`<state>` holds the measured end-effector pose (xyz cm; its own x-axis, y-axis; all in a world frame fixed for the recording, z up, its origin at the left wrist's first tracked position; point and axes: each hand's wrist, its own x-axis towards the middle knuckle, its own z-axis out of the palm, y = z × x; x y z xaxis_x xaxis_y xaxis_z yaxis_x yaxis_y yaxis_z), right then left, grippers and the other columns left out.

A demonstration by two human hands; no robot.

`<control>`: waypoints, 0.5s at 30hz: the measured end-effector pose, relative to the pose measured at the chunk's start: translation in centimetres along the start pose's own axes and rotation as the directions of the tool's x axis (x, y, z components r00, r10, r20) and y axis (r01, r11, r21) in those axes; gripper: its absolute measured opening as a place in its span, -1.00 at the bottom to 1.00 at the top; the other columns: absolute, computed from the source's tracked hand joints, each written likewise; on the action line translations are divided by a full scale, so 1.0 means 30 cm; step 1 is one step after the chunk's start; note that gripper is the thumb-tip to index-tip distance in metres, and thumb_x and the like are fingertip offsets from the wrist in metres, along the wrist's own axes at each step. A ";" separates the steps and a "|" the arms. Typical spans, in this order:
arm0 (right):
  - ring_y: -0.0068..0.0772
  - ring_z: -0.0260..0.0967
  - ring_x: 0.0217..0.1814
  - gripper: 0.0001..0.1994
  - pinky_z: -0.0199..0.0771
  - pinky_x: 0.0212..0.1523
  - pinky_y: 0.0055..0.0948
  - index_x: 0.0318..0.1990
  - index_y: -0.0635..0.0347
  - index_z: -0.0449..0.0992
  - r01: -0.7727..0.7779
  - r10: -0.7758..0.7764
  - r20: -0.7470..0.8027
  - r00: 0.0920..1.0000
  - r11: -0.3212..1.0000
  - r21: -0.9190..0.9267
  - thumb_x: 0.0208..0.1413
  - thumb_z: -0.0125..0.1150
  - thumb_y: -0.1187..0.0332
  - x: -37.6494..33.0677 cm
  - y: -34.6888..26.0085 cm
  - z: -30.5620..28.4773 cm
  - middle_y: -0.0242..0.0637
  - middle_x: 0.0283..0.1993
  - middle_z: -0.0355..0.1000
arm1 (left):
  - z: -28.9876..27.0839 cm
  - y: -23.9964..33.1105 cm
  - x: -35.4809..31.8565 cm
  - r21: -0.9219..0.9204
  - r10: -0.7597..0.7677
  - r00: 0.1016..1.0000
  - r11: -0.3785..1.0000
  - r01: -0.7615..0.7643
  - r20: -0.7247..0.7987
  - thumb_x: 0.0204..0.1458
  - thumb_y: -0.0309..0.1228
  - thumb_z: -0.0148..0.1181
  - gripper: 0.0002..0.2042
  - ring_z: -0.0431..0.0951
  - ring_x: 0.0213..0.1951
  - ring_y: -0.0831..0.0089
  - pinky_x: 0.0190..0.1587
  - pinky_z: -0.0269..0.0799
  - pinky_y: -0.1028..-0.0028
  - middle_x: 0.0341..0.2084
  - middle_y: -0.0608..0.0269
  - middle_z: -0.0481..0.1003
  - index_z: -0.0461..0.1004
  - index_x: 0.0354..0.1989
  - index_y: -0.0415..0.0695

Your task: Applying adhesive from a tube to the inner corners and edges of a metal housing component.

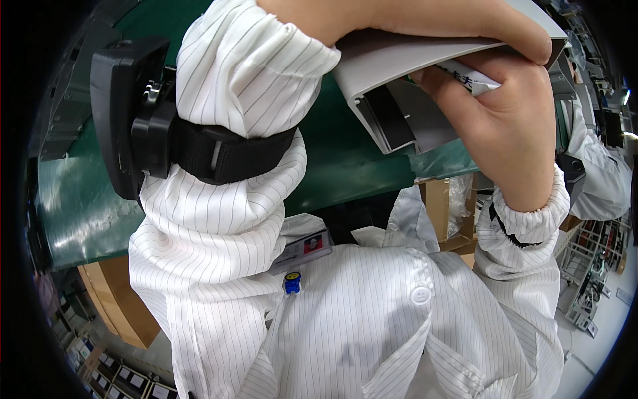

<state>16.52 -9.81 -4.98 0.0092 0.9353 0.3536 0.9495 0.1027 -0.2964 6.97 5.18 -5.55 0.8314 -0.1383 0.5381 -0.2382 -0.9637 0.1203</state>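
Observation:
A light grey, box-shaped housing (412, 63) is tilted at the upper right, its open end facing me. My left hand (505, 28) reaches across its top, closed over the far right edge; the frame cuts off part of this hand. My right hand (510, 116) is at the housing's opening, thumb and fingers closed on a white printed packet (480, 81). Part of the packet is hidden by the fingers. Inside the opening, below the thumb, a black strip (392, 118) lies along the housing's wall.
Beneath the housing spreads a green work surface (86, 216). Cardboard boxes stand below its edge, one at the left (123, 302) and one opened (435, 206) near my body. A black device (123, 120) is strapped to my left sleeve. Racks (591, 259) with parts are at the far right.

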 end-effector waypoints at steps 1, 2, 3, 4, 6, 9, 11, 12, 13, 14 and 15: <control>-0.23 0.56 -0.45 -0.84 0.49 -0.41 -0.45 -0.30 0.32 0.64 0.000 0.000 -0.002 1.000 1.000 -0.002 -0.04 0.33 0.43 0.000 0.000 0.000 -0.13 -0.40 0.59 | -0.005 0.002 0.000 -0.013 0.020 1.000 1.000 -0.020 -0.010 0.11 -0.31 0.00 -0.76 0.56 -0.15 -0.24 -0.17 0.54 0.31 0.16 -0.57 0.20 0.52 -0.09 0.28; -0.23 0.56 -0.45 -0.83 0.49 -0.41 -0.45 -0.30 0.32 0.64 0.001 -0.001 -0.003 1.000 1.000 -0.004 -0.04 0.33 0.43 0.001 0.000 -0.001 -0.13 -0.40 0.59 | -0.011 0.006 -0.001 -0.026 0.040 0.999 0.999 -0.040 -0.021 0.12 -0.30 -0.01 -0.76 0.56 -0.14 -0.24 -0.16 0.54 0.31 0.16 -0.57 0.19 0.52 -0.09 0.28; -0.23 0.56 -0.45 -0.83 0.48 -0.41 -0.45 -0.30 0.32 0.64 0.001 -0.001 -0.004 1.000 1.000 -0.007 -0.04 0.34 0.43 0.001 0.000 -0.001 -0.13 -0.40 0.59 | -0.017 0.009 0.001 -0.030 0.030 1.000 0.999 -0.030 0.001 0.13 -0.29 -0.01 -0.76 0.55 -0.14 -0.25 -0.15 0.54 0.30 0.17 -0.56 0.19 0.52 -0.09 0.29; -0.23 0.56 -0.45 -0.83 0.48 -0.41 -0.45 -0.30 0.32 0.64 0.001 -0.001 -0.005 1.000 1.000 -0.009 -0.04 0.34 0.43 0.001 0.001 -0.002 -0.13 -0.40 0.59 | -0.025 0.014 0.001 -0.047 0.012 1.000 0.999 -0.011 0.024 0.13 -0.26 -0.01 -0.76 0.55 -0.13 -0.25 -0.14 0.53 0.30 0.18 -0.55 0.19 0.52 -0.07 0.29; -0.24 0.56 -0.45 -0.83 0.48 -0.41 -0.45 -0.30 0.32 0.64 0.058 -0.058 -0.004 0.998 0.997 -0.054 -0.05 0.35 0.42 0.005 0.009 -0.004 -0.14 -0.40 0.59 | -0.045 0.026 0.002 -0.091 -0.031 0.997 0.995 0.037 0.070 0.12 -0.21 0.00 -0.74 0.54 -0.11 -0.26 -0.11 0.51 0.29 0.19 -0.52 0.19 0.51 -0.04 0.30; -0.24 0.56 -0.45 -0.82 0.49 -0.40 -0.45 -0.30 0.32 0.64 0.053 -0.054 -0.009 0.998 0.998 -0.045 -0.05 0.35 0.41 0.001 0.015 -0.005 -0.14 -0.41 0.59 | -0.086 0.061 -0.017 -0.280 -0.212 0.966 0.928 0.247 0.151 0.06 -0.05 0.05 -0.58 0.52 -0.07 -0.22 -0.04 0.47 0.29 0.18 -0.48 0.22 0.46 0.09 0.17; -0.23 0.56 -0.44 -0.82 0.50 -0.39 -0.44 -0.30 0.32 0.64 0.032 -0.032 -0.008 0.999 0.998 -0.045 -0.05 0.34 0.41 -0.002 0.021 -0.005 -0.14 -0.40 0.59 | -0.124 0.067 -0.020 -0.447 -0.308 0.926 0.812 0.374 0.216 -0.02 0.06 0.09 -0.40 0.52 -0.04 -0.17 0.00 0.45 0.29 0.17 -0.45 0.24 0.40 0.17 0.00; -0.22 0.56 -0.44 -0.82 0.50 -0.38 -0.44 -0.30 0.32 0.64 0.025 -0.025 -0.002 1.000 0.998 -0.061 -0.05 0.34 0.41 -0.002 0.025 -0.003 -0.13 -0.40 0.59 | -0.145 0.066 -0.015 -0.535 -0.329 0.911 0.738 0.411 0.248 -0.06 0.11 0.10 -0.30 0.52 -0.03 -0.14 0.01 0.43 0.29 0.17 -0.43 0.24 0.37 0.20 -0.10; -0.22 0.56 -0.43 -0.83 0.50 -0.37 -0.44 -0.30 0.32 0.64 0.019 -0.018 0.004 1.000 0.997 -0.078 -0.06 0.34 0.42 -0.003 0.029 -0.001 -0.13 -0.40 0.59 | -0.148 0.069 -0.008 -0.552 -0.349 0.899 0.710 0.437 0.264 -0.09 0.14 0.11 -0.23 0.51 -0.03 -0.12 0.02 0.43 0.29 0.16 -0.42 0.25 0.34 0.22 -0.18; -0.21 0.56 -0.43 -0.83 0.50 -0.37 -0.43 -0.30 0.32 0.64 0.003 -0.002 0.010 1.000 0.998 -0.070 -0.06 0.34 0.42 -0.005 0.034 0.000 -0.13 -0.40 0.59 | -0.154 0.070 0.000 -0.568 -0.369 0.886 0.681 0.463 0.279 -0.12 0.17 0.12 -0.17 0.51 -0.02 -0.10 0.03 0.42 0.30 0.15 -0.41 0.26 0.31 0.23 -0.25; -0.20 0.57 -0.42 -0.83 0.50 -0.36 -0.43 -0.30 0.32 0.64 -0.014 0.014 0.015 1.000 0.998 -0.062 -0.06 0.33 0.42 -0.007 0.038 0.001 -0.12 -0.39 0.59 | -0.151 0.079 0.006 -0.521 -0.393 0.877 0.706 0.480 0.275 -0.13 0.17 0.13 -0.15 0.51 -0.02 -0.09 0.02 0.42 0.30 0.13 -0.40 0.29 0.29 0.23 -0.29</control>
<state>17.59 -9.88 -5.44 0.0183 0.9416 0.3362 0.9671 0.0687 -0.2451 4.30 3.90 -1.39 0.9613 0.1947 0.1950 -0.0306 -0.6279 0.7777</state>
